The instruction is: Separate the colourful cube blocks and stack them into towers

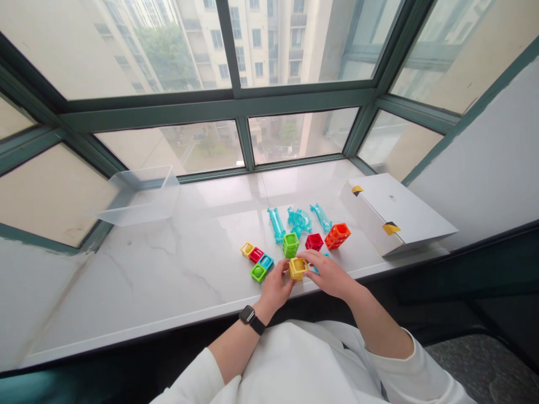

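A yellow square plastic block (298,268) stands on the white marble sill (181,264), held between my left hand (275,286) and my right hand (328,275). Fingers of both hands press against its sides. Just behind it are a green block (290,245), a red block (314,242) and a taller orange block (337,235). Left of my left hand lies a small cluster of yellow, red, blue and green square blocks (257,261). Farther back lie several clear turquoise plastic pieces (298,220). A blue piece (325,255) is partly hidden behind my right hand.
A clear plastic bin (138,196) stands on the sill at the left. A white cardboard box (396,213) with yellow-and-black tape lies at the right. Green-framed windows (236,112) run along the back, and the sill's front edge is close to my body.
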Motion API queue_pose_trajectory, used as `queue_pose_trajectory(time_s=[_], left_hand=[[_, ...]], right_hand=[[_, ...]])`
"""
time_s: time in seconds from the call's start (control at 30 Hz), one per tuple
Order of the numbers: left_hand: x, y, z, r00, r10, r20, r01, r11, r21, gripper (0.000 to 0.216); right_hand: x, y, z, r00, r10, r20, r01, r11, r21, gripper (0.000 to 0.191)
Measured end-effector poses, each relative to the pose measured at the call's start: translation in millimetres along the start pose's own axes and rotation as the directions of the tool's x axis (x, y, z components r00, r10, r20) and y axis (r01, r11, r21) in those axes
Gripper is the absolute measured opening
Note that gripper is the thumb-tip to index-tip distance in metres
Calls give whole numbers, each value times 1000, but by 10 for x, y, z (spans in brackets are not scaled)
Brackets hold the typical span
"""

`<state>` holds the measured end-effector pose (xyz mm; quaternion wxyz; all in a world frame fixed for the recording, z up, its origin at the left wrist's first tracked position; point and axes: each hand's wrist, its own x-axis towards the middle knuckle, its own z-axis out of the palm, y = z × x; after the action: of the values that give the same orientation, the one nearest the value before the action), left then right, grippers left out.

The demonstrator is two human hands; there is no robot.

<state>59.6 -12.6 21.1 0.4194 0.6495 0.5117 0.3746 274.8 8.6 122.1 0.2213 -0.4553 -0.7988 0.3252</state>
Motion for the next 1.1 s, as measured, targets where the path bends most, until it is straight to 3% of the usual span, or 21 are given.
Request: queue_pose_trajectory(time_s=[0.8, 1.1], left_hand=[[16, 113, -30, 1000, -15, 5, 15, 1000, 6, 52], [-1, 44, 0, 1000, -1, -3, 1, 999, 37, 54]], right_hand=[[6, 67, 23, 1000, 9, 4, -10, 998, 68, 50], [0, 105, 37, 1000, -4, -8, 4, 998, 58, 53]])
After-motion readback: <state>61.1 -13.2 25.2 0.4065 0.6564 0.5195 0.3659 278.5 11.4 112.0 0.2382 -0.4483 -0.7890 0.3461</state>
